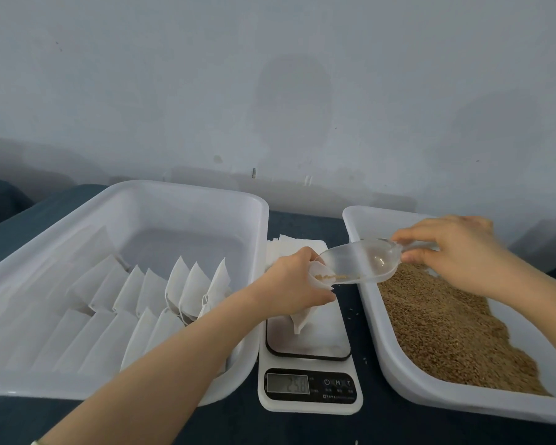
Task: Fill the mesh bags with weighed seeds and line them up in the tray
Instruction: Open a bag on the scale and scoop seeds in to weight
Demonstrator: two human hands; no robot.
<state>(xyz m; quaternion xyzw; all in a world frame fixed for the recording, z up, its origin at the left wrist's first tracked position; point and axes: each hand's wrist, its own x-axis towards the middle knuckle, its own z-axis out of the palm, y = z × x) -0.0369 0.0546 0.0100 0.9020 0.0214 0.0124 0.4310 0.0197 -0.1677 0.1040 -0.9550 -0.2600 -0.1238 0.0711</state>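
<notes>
My left hand (294, 284) grips the mouth of a white mesh bag (302, 317) that hangs over the platform of a white kitchen scale (308, 358). My right hand (453, 248) pinches the handle of a clear plastic scoop (360, 260), whose lip sits at the bag's mouth with a few brown seeds left on it. A white tray on the right (398, 364) holds loose brown seeds (443, 322). The large white tray on the left (187, 194) holds several filled mesh bags (161, 293) standing in rows.
A stack of flat white bags (297, 247) lies behind the scale, between the two trays. The scale's display (288, 383) shows digits. A few stray seeds lie on the dark tabletop (355, 314). A pale wall stands close behind.
</notes>
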